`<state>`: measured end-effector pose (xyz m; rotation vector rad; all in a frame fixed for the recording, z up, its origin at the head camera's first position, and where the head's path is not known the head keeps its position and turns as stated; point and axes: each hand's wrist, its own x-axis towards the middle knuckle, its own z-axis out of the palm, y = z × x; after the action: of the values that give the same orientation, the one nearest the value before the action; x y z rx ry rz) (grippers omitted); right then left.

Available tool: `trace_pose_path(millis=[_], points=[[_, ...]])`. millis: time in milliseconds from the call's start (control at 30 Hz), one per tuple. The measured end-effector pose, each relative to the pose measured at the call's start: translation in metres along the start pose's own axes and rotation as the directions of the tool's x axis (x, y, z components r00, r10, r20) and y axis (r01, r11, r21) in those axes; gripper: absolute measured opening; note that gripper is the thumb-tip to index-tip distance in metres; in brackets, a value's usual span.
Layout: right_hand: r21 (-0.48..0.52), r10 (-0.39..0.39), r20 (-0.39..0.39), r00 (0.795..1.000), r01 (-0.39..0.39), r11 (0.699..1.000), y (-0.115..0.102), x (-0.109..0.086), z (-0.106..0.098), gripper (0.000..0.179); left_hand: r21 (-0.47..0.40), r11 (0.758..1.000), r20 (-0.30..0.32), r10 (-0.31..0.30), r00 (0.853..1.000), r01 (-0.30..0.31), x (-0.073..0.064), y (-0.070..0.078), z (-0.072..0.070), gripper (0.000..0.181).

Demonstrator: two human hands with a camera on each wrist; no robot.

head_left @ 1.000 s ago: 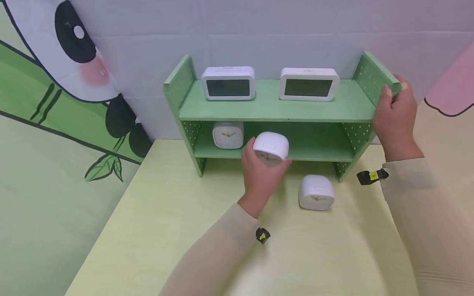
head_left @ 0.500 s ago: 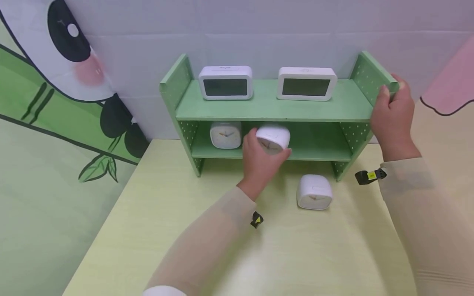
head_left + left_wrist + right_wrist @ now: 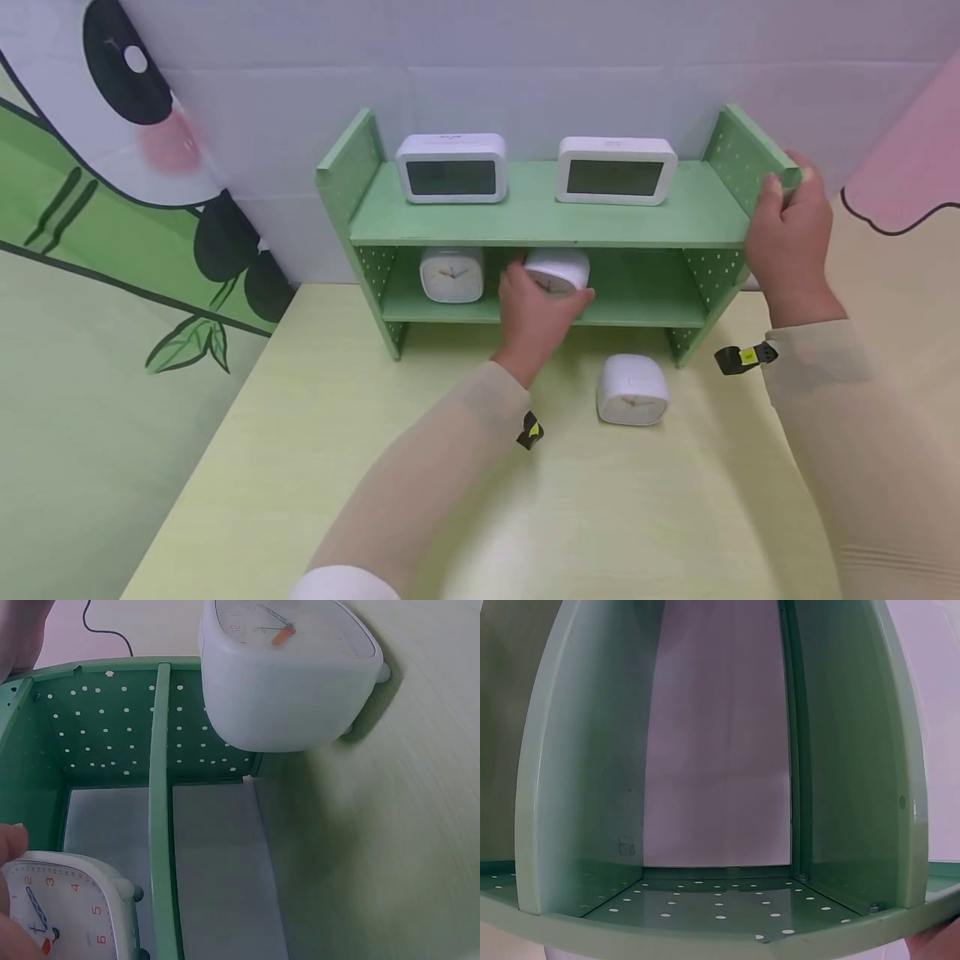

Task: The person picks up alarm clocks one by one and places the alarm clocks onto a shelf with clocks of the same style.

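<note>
My left hand (image 3: 536, 312) holds a small white alarm clock (image 3: 561, 265) between thumb and fingers, tilted a little back, at the lower level of the green shelf rack (image 3: 547, 227). In the left wrist view that clock's face (image 3: 71, 907) shows red numerals and the feet beneath it. My right hand (image 3: 791, 237) grips the upper front corner of the rack's right side panel. Left of the held clock, another white alarm clock (image 3: 452, 277) stands upright on the same lower shelf. A third alarm clock (image 3: 632, 390) sits on the table in front of the rack.
Two white digital clocks (image 3: 452, 169) with dark screens stand apart on the top shelf. The rack stands on a pale wooden table (image 3: 315, 467), close to a lilac wall covering (image 3: 540, 75). Perforated side panels (image 3: 720, 904) close the rack's ends.
My left hand has carried the clock forward and slightly up, from in front of the rack into the lower shelf opening. My right hand keeps its grip on the side panel.
</note>
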<state>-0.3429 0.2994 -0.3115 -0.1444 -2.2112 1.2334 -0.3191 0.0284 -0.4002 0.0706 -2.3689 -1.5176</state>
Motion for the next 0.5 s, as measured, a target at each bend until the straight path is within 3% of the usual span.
trace_pose_path(millis=[300, 500], points=[[-0.008, -0.014, 0.000, 1.000, 0.014, 1.000, 0.0001, -0.0005, 0.0006, 0.052, 0.005, 1.000, -0.062, 0.002, 0.998, -0.002, 0.0033, -0.0067, 0.0082, 0.106], [-0.013, -0.019, 0.001, 1.000, 0.019, 1.000, 0.0004, -0.0011, 0.0007, 0.052, 0.016, 1.000, -0.073, 0.013, 0.997, -0.012, 0.0063, -0.0099, 0.0105, 0.108]])
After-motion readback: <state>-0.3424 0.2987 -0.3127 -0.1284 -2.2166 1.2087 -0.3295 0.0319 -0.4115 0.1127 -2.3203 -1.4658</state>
